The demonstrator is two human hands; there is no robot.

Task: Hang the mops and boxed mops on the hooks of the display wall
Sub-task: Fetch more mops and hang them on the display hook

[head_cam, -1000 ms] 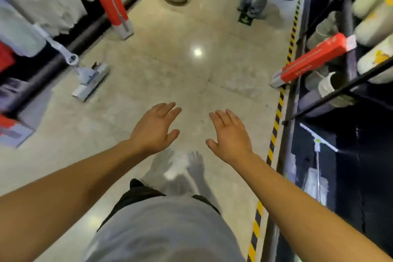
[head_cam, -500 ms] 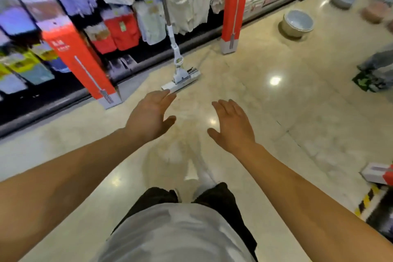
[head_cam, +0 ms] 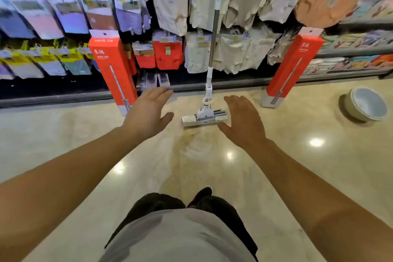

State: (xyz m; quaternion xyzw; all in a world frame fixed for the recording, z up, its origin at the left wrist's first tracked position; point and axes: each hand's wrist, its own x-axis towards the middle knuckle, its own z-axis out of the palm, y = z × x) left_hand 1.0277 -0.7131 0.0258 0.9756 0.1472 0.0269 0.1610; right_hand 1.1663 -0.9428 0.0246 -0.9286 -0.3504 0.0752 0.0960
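Reaching with empty, flat left hand (head_cam: 147, 110) and right hand (head_cam: 242, 119) toward sponge mop (head_cam: 205, 116) leaning at twelve o'clock, ready for hanging.

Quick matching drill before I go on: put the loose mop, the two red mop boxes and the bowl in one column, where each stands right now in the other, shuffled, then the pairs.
Things:
1. loose mop
2. left red box
3. right red box
4. bowl

Places:
A. on the floor at far right, away from the shelving
B. head on the floor between the two open hands, handle leaning up against the hanging goods
C. standing on the floor just beyond the left hand
D. standing tilted on the floor beyond the right hand

Pairs: 1-B, 2-C, 3-D, 4-A
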